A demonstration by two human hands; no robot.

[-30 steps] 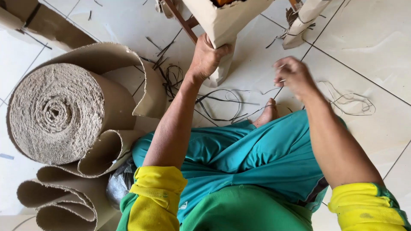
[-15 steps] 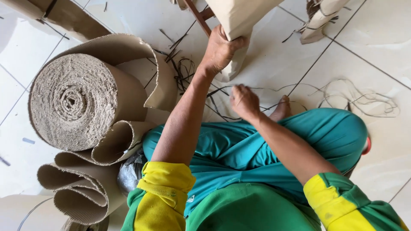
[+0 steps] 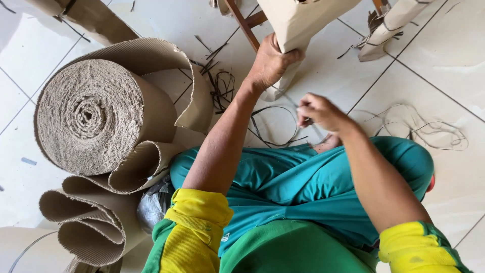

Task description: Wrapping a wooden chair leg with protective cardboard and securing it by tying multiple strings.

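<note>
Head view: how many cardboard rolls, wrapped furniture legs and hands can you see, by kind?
Big tight cardboard roll: 1
Loose curled cardboard pieces: 2
Wrapped furniture legs, one gripped by the left hand and one at top right: 2
Hands, with the right hand pinching a thin strip: 2
Total: 7

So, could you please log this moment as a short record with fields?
Setting: person seated on white tiled floor
Left hand: grips the cardboard-wrapped furniture leg
Right hand: pinches a thin strap, closed around it
Beside left arm: big corrugated cardboard roll, looser cardboard curls
On floor: dark strap offcuts, pale tangled cord
Clothing: teal trousers, yellow cuffs
</note>
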